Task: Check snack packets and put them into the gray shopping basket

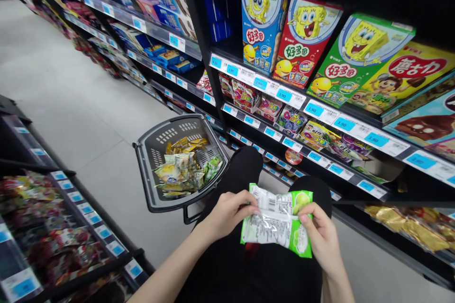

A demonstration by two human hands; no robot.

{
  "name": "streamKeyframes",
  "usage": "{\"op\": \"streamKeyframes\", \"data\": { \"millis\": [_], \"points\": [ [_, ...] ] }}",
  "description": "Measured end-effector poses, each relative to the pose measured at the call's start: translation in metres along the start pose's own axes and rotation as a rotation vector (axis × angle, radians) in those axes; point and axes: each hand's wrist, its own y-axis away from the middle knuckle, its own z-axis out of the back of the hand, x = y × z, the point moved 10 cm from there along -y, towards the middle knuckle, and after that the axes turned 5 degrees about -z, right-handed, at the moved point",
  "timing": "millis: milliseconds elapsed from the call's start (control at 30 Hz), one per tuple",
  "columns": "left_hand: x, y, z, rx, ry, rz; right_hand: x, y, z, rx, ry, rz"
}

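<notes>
A green and white snack packet [279, 220] is held over my lap with its printed back side up. My left hand [227, 213] pinches its left edge, fingers closed on it. My right hand [320, 236] grips its right edge, thumb on top. Just ahead on the floor sits a dark grey shopping basket [149, 151] with several yellow and green snack packets [185, 168] inside. I am crouched, with my black-clad knees [249, 165] between the basket and the packet.
Shelves on the right carry cartoon snack boxes [305, 40], small candy bags [245, 94] and blue price tags [314, 110]. A lower shelf unit [71, 227] with red packets stands on the left. Pale tiled aisle floor [71, 94] runs ahead between them.
</notes>
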Motion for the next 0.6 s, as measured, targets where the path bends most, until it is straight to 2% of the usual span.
{"op": "streamKeyframes", "data": {
  "millis": [100, 167, 267, 367, 467, 600],
  "points": [
    [0.015, 0.004, 0.005, -0.123, 0.229, 0.164, -0.006, 0.001, 0.001, -0.029, -0.081, -0.014],
    [0.026, 0.007, -0.002, -0.153, 0.446, 0.304, -0.011, 0.002, 0.001, -0.053, -0.178, -0.038],
    [0.036, 0.009, -0.020, -0.146, 0.678, 0.464, -0.008, 0.003, 0.004, -0.120, -0.301, -0.046],
    [0.043, 0.010, -0.037, -0.083, 0.774, 0.560, -0.002, 0.004, 0.005, -0.153, -0.346, -0.098],
    [0.047, 0.009, -0.034, -0.064, 0.665, 0.563, -0.004, 0.005, 0.004, -0.108, -0.318, -0.207],
    [0.034, 0.003, -0.004, -0.073, 0.228, 0.402, -0.018, 0.004, 0.015, -0.058, -0.164, -0.285]
  ]
}}
